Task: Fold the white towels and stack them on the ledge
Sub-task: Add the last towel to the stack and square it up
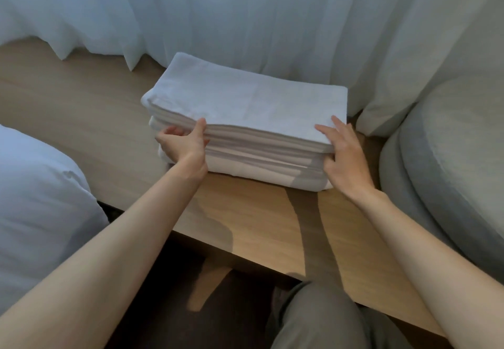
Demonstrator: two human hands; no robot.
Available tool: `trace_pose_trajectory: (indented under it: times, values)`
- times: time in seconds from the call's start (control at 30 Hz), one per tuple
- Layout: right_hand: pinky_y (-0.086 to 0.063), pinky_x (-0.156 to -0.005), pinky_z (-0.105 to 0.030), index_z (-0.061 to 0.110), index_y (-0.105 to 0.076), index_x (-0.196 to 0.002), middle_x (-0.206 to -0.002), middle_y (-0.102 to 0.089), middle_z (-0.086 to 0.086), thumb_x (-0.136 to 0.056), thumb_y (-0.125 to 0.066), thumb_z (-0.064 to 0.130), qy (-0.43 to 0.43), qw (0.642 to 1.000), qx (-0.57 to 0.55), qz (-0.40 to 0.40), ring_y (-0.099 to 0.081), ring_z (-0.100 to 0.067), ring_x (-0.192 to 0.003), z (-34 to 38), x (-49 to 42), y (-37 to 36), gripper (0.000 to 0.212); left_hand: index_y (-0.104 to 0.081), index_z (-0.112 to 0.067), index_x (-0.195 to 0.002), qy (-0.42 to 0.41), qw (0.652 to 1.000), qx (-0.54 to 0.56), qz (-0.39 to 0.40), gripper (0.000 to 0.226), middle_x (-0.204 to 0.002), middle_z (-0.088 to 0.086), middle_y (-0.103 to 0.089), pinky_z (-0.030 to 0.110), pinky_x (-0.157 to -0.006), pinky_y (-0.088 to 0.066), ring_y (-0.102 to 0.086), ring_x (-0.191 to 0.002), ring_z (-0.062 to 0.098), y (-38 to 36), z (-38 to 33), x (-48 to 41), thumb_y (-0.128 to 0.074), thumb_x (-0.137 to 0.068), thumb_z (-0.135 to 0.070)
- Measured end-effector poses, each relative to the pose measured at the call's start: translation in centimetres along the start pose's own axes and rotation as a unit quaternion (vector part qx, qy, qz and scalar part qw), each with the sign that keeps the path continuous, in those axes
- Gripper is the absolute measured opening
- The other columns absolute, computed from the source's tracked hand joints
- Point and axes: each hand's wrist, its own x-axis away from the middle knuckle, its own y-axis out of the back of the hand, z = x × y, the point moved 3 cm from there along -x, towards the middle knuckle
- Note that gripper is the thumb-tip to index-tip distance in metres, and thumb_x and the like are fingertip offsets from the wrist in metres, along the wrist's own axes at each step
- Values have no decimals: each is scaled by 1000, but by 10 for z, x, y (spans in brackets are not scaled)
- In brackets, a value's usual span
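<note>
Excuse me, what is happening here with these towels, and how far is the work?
A person seems to be squaring up a stack of folded white towels that sits on the wooden ledge in front of the curtain. The left grip, a bare hand, holds the stack's front left edge, thumb on top, fingers curled at the side. The right grip lays straight fingers on the top towel near the front right corner, thumb against the side. No unfolded towel shows in view.
</note>
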Motion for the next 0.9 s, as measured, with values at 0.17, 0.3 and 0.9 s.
trace_pose_trajectory:
  times: [0.17, 0.3, 0.9]
  values:
    - [-37, -99, -24, 21, -38, -140, -142, -42, 2, -94, -42, 12, -162, 944, -268, -104, -40, -11, -123, -7, 1, 14, 47, -45, -17, -97, -297, 922, -233, 83, 30, -98, -1, -43, 33, -89, -42, -44, -89, 15, -12, -10, 35, -70, -82, -18]
    - [-49, -79, -21, 16, -41, -141, -130, -56, 0, -102, -33, 30, -303, 800, -514, -59, -58, -7, -98, -9, -21, 21, 42, -51, -20, -125, -439, 803, -325, 240, 40, -124, 4, -48, 41, -98, -40, -47, -114, 22, -60, -19, 59, -59, -90, -37]
    - [-46, -61, -9, 15, -47, -135, -114, -60, 4, -100, -39, 12, -226, 896, -379, -39, -57, -3, -89, -20, -62, -4, 37, -20, -31, -150, -511, 460, -660, 304, 88, -156, 5, -21, 57, -114, -10, -17, -144, 26, -106, 28, 47, -29, -78, -80]
